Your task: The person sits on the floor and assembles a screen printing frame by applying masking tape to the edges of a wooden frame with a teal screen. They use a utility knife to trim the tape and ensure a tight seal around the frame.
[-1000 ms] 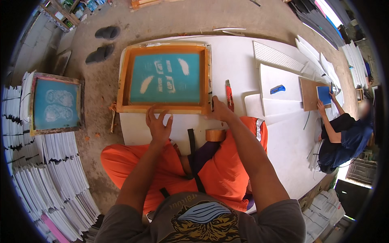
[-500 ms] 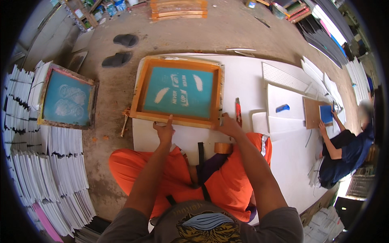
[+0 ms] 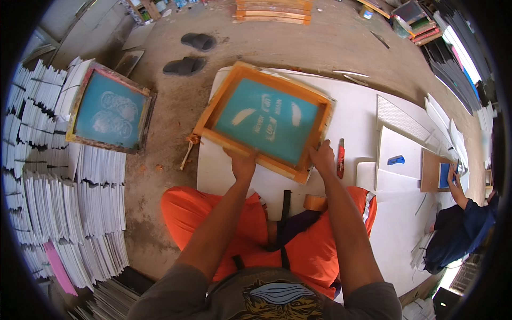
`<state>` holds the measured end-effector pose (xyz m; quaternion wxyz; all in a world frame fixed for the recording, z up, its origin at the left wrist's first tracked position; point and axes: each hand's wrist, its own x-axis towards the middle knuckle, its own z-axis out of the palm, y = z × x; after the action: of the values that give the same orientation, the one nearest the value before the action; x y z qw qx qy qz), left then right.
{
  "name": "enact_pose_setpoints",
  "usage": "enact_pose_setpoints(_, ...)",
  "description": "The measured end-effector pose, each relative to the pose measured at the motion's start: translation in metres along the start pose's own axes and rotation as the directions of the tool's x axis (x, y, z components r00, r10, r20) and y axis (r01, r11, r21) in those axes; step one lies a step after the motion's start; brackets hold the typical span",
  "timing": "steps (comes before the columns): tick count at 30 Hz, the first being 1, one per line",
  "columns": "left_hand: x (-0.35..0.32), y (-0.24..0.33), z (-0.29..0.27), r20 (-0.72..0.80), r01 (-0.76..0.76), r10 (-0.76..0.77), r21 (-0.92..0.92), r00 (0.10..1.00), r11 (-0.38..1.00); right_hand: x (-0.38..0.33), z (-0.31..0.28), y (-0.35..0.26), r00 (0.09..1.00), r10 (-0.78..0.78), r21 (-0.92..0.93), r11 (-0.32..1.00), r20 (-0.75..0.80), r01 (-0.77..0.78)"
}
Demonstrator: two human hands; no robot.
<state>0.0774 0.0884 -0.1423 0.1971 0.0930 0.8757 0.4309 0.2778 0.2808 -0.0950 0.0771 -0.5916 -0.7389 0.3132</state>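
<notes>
Seated cross-legged, I am gripping a wooden screen-printing frame (image 3: pixel 269 125) in both hands, holding it askew over a white sheet (image 3: pixel 349 120); whether it is touching the sheet, I cannot tell. My left hand (image 3: pixel 243 164) is clasping the near rail, its fingers mostly hidden, while my right hand (image 3: pixel 322 158) is closing around the near right corner, just beside a red utility knife (image 3: pixel 341 158). At right, a co-worker (image 3: pixel 463 234) is reaching toward a blue rectangle (image 3: pixel 444 175).

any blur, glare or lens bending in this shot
Head view: central framed screen slightly soft, as if motion-blurred; head view: a blown-out patch below the co-worker at lower right; head view: the far edge of the white board bows, the picture's rim goes black.
</notes>
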Motion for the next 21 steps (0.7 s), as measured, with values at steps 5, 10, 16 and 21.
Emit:
enact_pose_setpoints(5,0.049,0.041,-0.042,0.222,-0.338,0.37,-0.167,0.902,0.926,-0.066,0.054,0.012,0.982,0.159,0.218,0.967,-0.102,-0.134)
enact_pose_setpoints(10,0.061,0.01,-0.057,0.074,-0.298,0.291,0.11,0.954,0.948,-0.109,0.06,-0.016,0.994,-0.088,0.036,0.996,0.058,0.086)
enact_pose_setpoints(16,-0.023,0.016,-0.06,0.344,-0.127,0.09,0.086,0.935,0.988,-0.011,-0.018,0.013,0.895,-0.335,-0.406,0.892,-0.295,0.199)
enact_pose_setpoints(21,-0.006,-0.048,-0.023,0.269,-0.229,0.256,-0.129,0.929,0.965,0.01,-0.017,0.04,0.948,-0.235,-0.292,0.942,-0.214,0.167)
